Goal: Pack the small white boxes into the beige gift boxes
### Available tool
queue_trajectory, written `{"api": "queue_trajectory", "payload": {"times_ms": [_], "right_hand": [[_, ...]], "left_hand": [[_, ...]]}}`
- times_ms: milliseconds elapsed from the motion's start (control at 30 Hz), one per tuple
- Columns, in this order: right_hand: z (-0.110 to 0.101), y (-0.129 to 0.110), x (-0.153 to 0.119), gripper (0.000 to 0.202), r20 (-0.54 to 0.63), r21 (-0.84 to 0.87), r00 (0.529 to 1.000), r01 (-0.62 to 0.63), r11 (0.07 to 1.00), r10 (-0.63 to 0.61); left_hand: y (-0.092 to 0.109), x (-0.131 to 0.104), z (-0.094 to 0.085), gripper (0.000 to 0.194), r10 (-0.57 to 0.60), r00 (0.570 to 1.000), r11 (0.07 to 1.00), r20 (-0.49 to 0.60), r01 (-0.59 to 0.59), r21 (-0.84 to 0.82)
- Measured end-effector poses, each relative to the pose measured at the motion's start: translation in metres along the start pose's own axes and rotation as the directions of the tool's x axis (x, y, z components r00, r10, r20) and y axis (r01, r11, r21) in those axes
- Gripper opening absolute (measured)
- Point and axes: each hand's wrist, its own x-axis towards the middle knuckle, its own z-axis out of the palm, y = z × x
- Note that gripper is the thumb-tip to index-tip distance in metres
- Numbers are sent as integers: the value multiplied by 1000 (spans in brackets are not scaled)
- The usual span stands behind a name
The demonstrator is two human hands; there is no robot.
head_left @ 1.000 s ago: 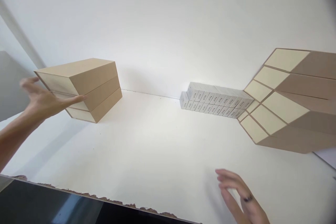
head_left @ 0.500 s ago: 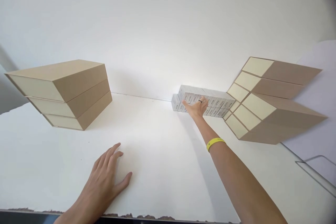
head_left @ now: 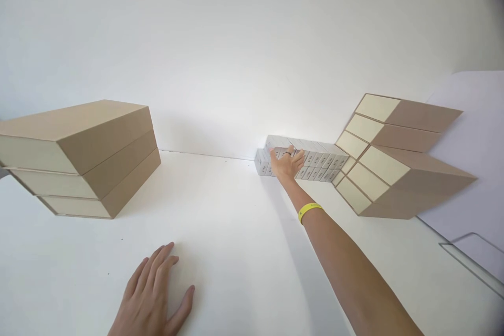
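My right hand [head_left: 287,163], with a ring on one finger and a yellow wristband [head_left: 309,211] on its wrist, reaches to a two-layer row of small white printed boxes [head_left: 323,155] against the wall. Its thumb and fingers are spread across the front and top edge of the row's left part, touching boxes there and hiding some of them. A single box [head_left: 260,161] at the left end stands lower than the upper layer. Near the front of the white surface, my left hand [head_left: 149,294] is open and holds nothing, its fingers spread and slightly bent.
On the left, three large tan boxes [head_left: 126,163] are stacked. More tan boxes with cream ends [head_left: 413,168] stand in stacks at the right, touching the small-box row. A white wall [head_left: 220,63] closes off the back. A pale panel and thin dark wire [head_left: 460,241] are at far right.
The view has shifted slightly, and the left hand sits lower in it. My right hand has slid a little left along the small boxes, its fingers spreading more. The stacks have stayed put.
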Motion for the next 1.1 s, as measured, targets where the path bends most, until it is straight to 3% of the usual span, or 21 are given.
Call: {"api": "queue_trajectory", "payload": {"times_ms": [267,633,800,1100], "right_hand": [[3,-4,0,60,6,-40,1000,13,999,-13],[-2,-3,1,52,-52,-9,998,29,1000,-29],[-3,-1,-1,50,-56,27,998,43,999,-41],[0,-7,-8,51,-15,57,996,93,994,-92]], "left_hand": [[0,-1,2,48,-20,1000,1000,-14,20,-9],[-4,-5,3,47,-37,998,999,52,38,-19],[-2,1,-1,45,-25,1000,1000,-2,25,-14],[-1,3,-4,47,-25,1000,1000,5,25,-11]]}}
